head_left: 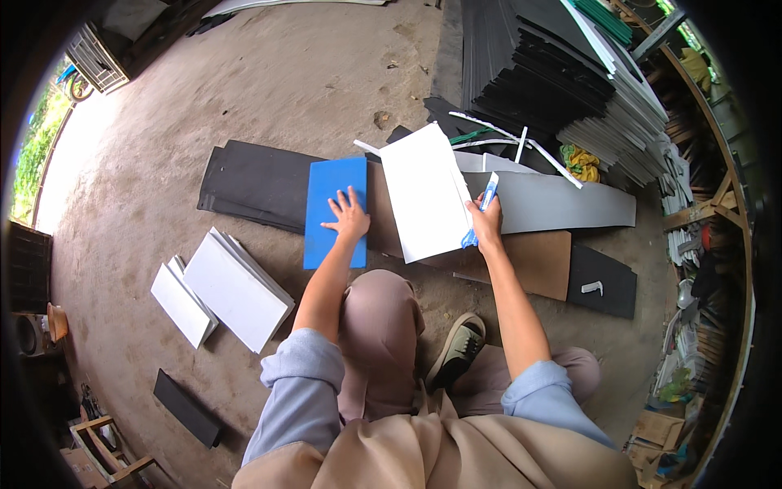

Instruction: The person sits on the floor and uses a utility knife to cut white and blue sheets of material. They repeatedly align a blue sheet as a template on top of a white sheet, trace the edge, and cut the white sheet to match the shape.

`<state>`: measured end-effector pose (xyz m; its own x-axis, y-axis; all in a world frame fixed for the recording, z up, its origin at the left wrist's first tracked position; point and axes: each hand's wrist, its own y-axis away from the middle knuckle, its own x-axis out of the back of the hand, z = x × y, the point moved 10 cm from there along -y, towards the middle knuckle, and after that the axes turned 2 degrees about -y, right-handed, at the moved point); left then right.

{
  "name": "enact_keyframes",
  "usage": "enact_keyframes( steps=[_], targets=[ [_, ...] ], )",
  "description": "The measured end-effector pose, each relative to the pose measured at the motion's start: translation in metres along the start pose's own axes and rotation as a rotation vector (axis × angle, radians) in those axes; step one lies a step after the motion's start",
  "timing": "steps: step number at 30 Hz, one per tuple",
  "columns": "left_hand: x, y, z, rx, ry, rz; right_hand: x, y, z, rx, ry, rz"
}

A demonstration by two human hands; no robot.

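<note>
My left hand [349, 215] lies flat with spread fingers on a blue rectangular board [335, 254], which rests on dark sheets. In my right hand [489, 223] is a blue-and-white utility knife [490, 189], its upper end pointing away from me. That hand is at the right edge of a white sheet [422, 191]; whether its fingers also touch the sheet, I cannot tell. Beneath the white sheet are a brown board [533, 262] and a long grey sheet [562, 202]. Black sheets [257, 181] stick out to the left of the blue board.
Two piles of white pieces, a larger one [236, 285] and a smaller one [183, 303], lie at the left. A black strip [187, 407] is on the floor nearby. Tall stacked black sheets [538, 73] stand at the far right, with white offcut strips [554, 165] before them.
</note>
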<state>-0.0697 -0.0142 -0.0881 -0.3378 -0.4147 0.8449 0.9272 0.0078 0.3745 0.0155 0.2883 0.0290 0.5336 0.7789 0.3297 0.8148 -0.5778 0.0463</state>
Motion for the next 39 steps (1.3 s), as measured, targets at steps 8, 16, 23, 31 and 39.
enact_keyframes(
  steps=[8, 16, 23, 31, 39],
  targets=[
    [0.162, 0.012, 0.087, -0.504, 0.817, 0.640, 0.041, 0.016, -0.011, 0.029, -0.309, -0.041],
    [0.194, 0.063, 0.178, -0.660, 0.270, 0.185, 0.047, 0.045, -0.011, 0.135, -0.424, -0.021],
    [0.203, 0.132, 0.196, -0.846, -0.064, 0.633, 0.057, 0.056, 0.021, -0.420, -1.154, 0.011],
    [0.155, 0.155, 0.204, -0.756, -0.249, 0.729, 0.045, 0.106, 0.004, -0.557, -1.219, -0.356],
    [0.144, 0.171, 0.231, -0.810, -0.344, 0.738, 0.067, 0.101, -0.026, -0.234, -0.577, -0.264]
  ],
)
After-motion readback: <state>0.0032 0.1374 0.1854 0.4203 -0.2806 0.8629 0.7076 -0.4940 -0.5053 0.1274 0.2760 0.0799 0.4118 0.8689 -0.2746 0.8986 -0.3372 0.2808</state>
